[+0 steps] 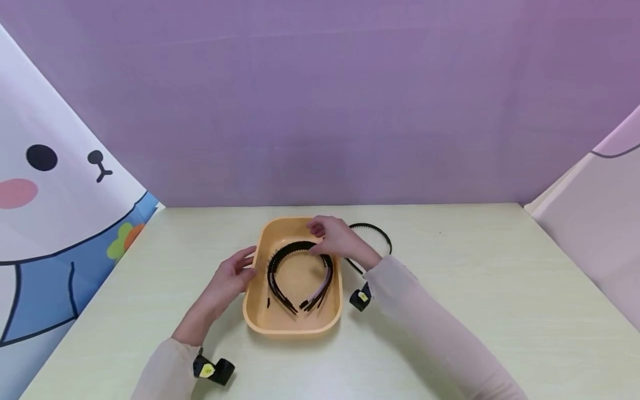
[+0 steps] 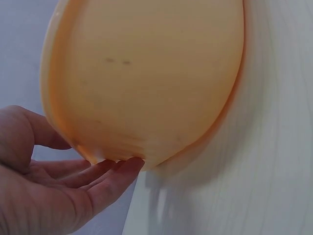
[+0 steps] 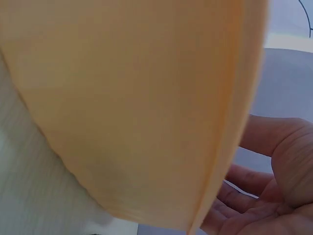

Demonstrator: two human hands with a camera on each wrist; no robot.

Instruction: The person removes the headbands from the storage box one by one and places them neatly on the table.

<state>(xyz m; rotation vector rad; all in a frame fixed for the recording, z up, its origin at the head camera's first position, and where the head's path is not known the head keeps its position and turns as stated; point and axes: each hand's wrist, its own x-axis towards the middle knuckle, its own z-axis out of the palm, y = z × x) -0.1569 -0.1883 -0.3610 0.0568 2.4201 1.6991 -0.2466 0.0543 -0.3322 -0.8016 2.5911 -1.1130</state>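
An orange plastic basin [image 1: 292,330] with rounded corners sits on the table. Several black hair hoops [image 1: 272,266], some toothed, lie overlapped inside it. My left hand [image 1: 231,278] grips the basin's left side; in the left wrist view its fingers [image 2: 115,178] press the outer wall while the thumb reaches the rim. Over the back right part of the basin is my right hand [image 1: 337,239], thumb and fingers apart, with the thumb tip overlapping the hoops. The right wrist view shows that hand past the rim, its fingertips hidden behind the basin wall.
Another black toothed hair hoop [image 1: 375,226] lies on the pale table [image 1: 475,289] right of the basin, partly covered by my right wrist. A purple backdrop [image 1: 320,111] stands behind the table, with a cartoon-printed cloth [image 1: 55,222] at left.
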